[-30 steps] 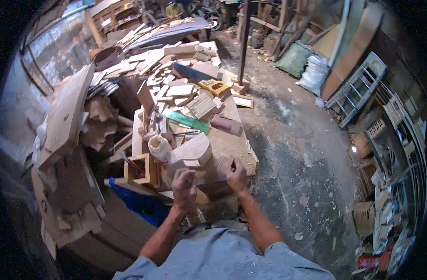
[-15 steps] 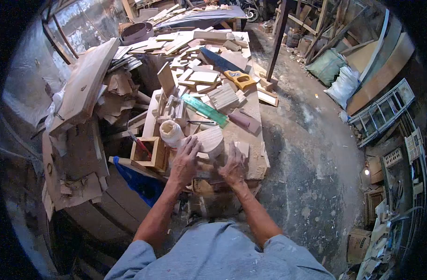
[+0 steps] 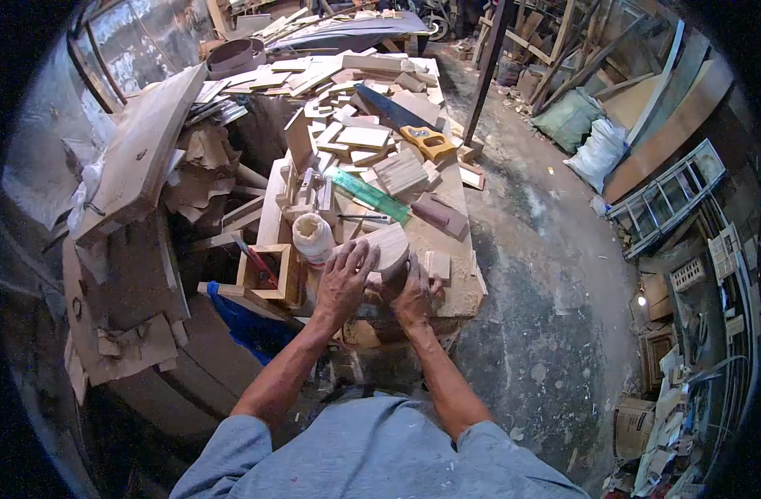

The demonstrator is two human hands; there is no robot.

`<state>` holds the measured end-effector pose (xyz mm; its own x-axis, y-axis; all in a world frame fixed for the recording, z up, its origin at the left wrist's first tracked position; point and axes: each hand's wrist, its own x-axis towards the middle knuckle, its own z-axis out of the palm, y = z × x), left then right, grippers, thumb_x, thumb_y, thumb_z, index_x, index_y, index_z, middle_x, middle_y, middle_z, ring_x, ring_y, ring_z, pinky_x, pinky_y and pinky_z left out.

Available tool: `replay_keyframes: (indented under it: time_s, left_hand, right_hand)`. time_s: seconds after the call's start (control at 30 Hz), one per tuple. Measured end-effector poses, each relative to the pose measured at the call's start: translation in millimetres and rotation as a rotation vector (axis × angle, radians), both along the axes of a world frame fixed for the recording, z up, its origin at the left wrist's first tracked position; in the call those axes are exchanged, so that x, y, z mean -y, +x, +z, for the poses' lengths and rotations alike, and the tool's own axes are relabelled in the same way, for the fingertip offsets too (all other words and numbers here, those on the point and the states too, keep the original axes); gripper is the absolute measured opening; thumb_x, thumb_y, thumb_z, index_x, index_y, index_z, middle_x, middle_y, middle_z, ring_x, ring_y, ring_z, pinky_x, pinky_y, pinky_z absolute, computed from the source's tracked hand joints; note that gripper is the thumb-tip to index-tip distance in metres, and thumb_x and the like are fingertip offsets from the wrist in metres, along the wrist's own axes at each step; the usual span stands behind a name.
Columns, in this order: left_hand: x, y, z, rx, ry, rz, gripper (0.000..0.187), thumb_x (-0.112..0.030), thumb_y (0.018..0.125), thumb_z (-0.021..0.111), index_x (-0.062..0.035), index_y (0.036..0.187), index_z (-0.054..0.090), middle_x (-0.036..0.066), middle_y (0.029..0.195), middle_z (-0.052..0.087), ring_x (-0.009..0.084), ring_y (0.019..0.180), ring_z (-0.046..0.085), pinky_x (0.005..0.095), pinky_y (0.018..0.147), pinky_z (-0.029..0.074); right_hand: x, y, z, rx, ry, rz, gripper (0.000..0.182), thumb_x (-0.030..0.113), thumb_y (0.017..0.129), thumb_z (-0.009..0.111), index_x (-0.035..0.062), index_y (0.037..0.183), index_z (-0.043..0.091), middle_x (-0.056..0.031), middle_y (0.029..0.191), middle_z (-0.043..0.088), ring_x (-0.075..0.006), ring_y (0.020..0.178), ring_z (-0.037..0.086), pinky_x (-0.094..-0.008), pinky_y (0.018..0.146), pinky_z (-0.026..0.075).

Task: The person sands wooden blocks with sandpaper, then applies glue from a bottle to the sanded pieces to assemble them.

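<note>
A pale wooden block [image 3: 386, 247] with a curved edge is between my two hands at the near end of the workbench. My left hand [image 3: 345, 277] lies over its left part, fingers bent across the top. Against its right side, my right hand [image 3: 413, 293] grips with the fingertips; the underside is hidden. Just left of the block stands a whitish open jar [image 3: 313, 238]. A small square wood piece [image 3: 437, 265] lies right of my right hand. Beyond the block are a pencil [image 3: 364, 217], a green ruler [image 3: 369, 194] and a brownish sanding block [image 3: 439, 216].
A handsaw [image 3: 427, 142] with a yellow handle rests among many wood offcuts [image 3: 364, 137]. At the left edge sits an open wooden box [image 3: 268, 274] with a red-handled tool [image 3: 256, 259]. A dark post [image 3: 487, 75] rises beside the bench.
My right hand has closed in against the block's right side. The block is turned and tilted slightly, and my left hand has shifted right with it. The view has shifted a little.
</note>
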<state>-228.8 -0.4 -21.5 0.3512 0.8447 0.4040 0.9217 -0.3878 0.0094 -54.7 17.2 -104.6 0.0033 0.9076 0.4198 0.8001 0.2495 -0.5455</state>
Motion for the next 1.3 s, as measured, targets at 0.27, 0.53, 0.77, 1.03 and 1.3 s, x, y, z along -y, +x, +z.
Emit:
replay_keyframes:
  time_s: [0.27, 0.53, 0.77, 1.03, 1.3]
  left_hand:
    - [-2, 0, -5, -0.044, 0.010, 0.006, 0.071, -0.019, 0.083, 0.066, -0.0143, 0.150, 0.044, 0.011, 0.150, 0.045, 0.0316, 0.139, 0.042, 0.0457, 0.112, 0.036]
    - [-2, 1, -4, -0.068, -0.001, 0.011, 0.080, -0.026, 0.080, 0.072, -0.0146, 0.152, 0.040, 0.010, 0.151, 0.044, 0.0317, 0.139, 0.041, 0.0469, 0.111, 0.037]
    - [-3, -2, 1, -0.089, -0.069, 0.009, 0.081, -0.026, 0.080, 0.074, -0.0166, 0.153, 0.040, 0.010, 0.151, 0.045, 0.0333, 0.140, 0.039, 0.0487, 0.114, 0.033]
    - [-7, -2, -1, -0.200, -0.058, 0.020, 0.080, -0.031, 0.081, 0.071, -0.0163, 0.153, 0.038, 0.011, 0.150, 0.045, 0.0345, 0.139, 0.039, 0.0492, 0.114, 0.033]
    - [-7, -3, -5, -0.196, -0.021, 0.026, 0.081, -0.026, 0.079, 0.072, -0.0167, 0.153, 0.038, 0.010, 0.150, 0.045, 0.0338, 0.139, 0.040, 0.0490, 0.114, 0.032]
  right_hand:
    - [2, -1, 9, 0.022, -0.011, -0.010, 0.067, 0.008, 0.083, 0.060, 0.0007, 0.147, 0.043, -0.0139, 0.131, 0.063, -0.0265, 0.126, 0.057, -0.0539, 0.111, 0.027]
    - [2, 0, 7, 0.017, -0.003, -0.027, 0.061, 0.005, 0.085, 0.057, 0.0022, 0.145, 0.047, -0.0137, 0.129, 0.064, -0.0259, 0.122, 0.059, -0.0535, 0.110, 0.029]
    - [4, 0, 9, 0.045, 0.042, -0.025, 0.057, 0.006, 0.089, 0.053, 0.0021, 0.145, 0.047, -0.0130, 0.128, 0.065, -0.0250, 0.121, 0.060, -0.0540, 0.109, 0.029]
    - [3, 1, 7, 0.045, 0.038, -0.025, 0.051, 0.012, 0.092, 0.051, 0.0013, 0.142, 0.049, -0.0129, 0.131, 0.064, -0.0237, 0.122, 0.059, -0.0534, 0.109, 0.029]
    - [1, 1, 2, 0.058, 0.075, -0.032, 0.049, 0.020, 0.094, 0.053, 0.0009, 0.140, 0.051, -0.0126, 0.128, 0.066, -0.0225, 0.121, 0.060, -0.0520, 0.107, 0.030]
